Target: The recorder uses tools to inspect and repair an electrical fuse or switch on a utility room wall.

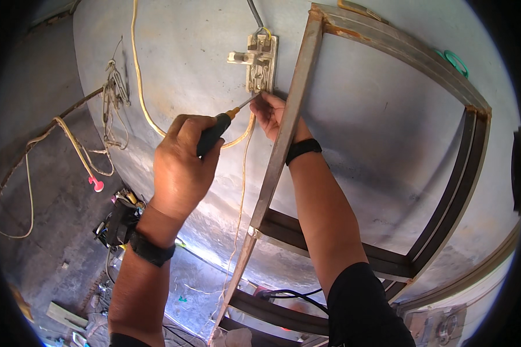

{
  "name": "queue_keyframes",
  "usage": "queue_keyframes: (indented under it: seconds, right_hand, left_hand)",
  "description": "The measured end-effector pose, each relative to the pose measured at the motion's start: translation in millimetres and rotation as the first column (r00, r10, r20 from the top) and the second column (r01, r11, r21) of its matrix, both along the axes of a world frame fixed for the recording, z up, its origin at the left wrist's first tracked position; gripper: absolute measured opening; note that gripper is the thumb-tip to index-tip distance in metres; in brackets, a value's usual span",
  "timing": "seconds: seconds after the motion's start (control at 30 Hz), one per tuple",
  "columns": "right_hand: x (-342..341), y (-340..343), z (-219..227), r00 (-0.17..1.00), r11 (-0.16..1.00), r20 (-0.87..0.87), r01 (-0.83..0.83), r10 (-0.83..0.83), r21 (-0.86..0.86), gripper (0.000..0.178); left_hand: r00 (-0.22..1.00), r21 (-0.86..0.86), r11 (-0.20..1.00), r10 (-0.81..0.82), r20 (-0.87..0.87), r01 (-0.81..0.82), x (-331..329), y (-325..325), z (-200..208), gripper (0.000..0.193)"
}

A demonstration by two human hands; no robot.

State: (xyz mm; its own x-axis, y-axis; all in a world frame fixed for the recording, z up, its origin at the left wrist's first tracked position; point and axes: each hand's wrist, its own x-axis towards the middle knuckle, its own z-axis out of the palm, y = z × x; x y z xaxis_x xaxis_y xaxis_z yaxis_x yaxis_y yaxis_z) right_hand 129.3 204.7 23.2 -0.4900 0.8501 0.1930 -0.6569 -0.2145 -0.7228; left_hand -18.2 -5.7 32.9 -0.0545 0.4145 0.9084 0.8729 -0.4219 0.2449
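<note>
A screwdriver (213, 134) with a dark green and yellow handle is gripped in my left hand (182, 156). Its metal shaft points up and right toward the lower end of a dirty white knife switch (261, 63) on the wall. The switch's lever sticks out to the left. My right hand (269, 115) reaches behind a metal post, fingers curled together just under the switch. What those fingers pinch is hidden. Beside them a yellowish cable (251, 121) runs up to the switch from below. A grey cable (255, 14) enters the switch from above.
A rusty metal frame (303, 75) stands at the right, my right arm passing across it. Yellowish cable (139, 87) hangs on the wall. At left, wire bundles (114, 87) and a pink-ended cord (96, 184) dangle. Black cables (298, 295) and clutter lie lower down.
</note>
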Motion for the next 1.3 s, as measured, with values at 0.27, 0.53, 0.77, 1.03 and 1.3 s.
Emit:
queue_keyframes:
  seconds: [0.27, 0.53, 0.77, 1.03, 1.3]
  right_hand:
    - [1, -5, 1, 0.997, 0.998, 0.053, 0.053, -0.054, 0.036, 0.016]
    - [4, -2, -1, 0.999, 0.999, 0.044, 0.028, -0.030, 0.045, 0.016]
    - [2, -5, -2, 0.997, 0.997, 0.069, 0.025, -0.030, 0.070, 0.018]
    - [0, 5, -4, 0.993, 0.990, 0.069, -0.099, 0.093, 0.101, 0.016]
    - [-2, 2, -1, 0.996, 0.991, 0.092, -0.019, 0.007, 0.134, 0.015]
  left_hand:
    - [0.987, -0.029, 0.987, -0.159, -0.023, 0.159, -17, 5, 7, 0.027]
    - [0.980, -0.069, 0.983, -0.178, -0.088, 0.172, -13, -1, 21, 0.027]
    - [0.948, -0.072, 0.989, -0.145, -0.285, 0.130, -5, -4, 32, 0.027]
    - [0.929, -0.086, 0.990, -0.136, -0.344, 0.113, -9, -5, 35, 0.029]
    - [0.995, -0.255, 0.962, 0.104, 0.000, -0.100, -9, -4, 22, 0.030]
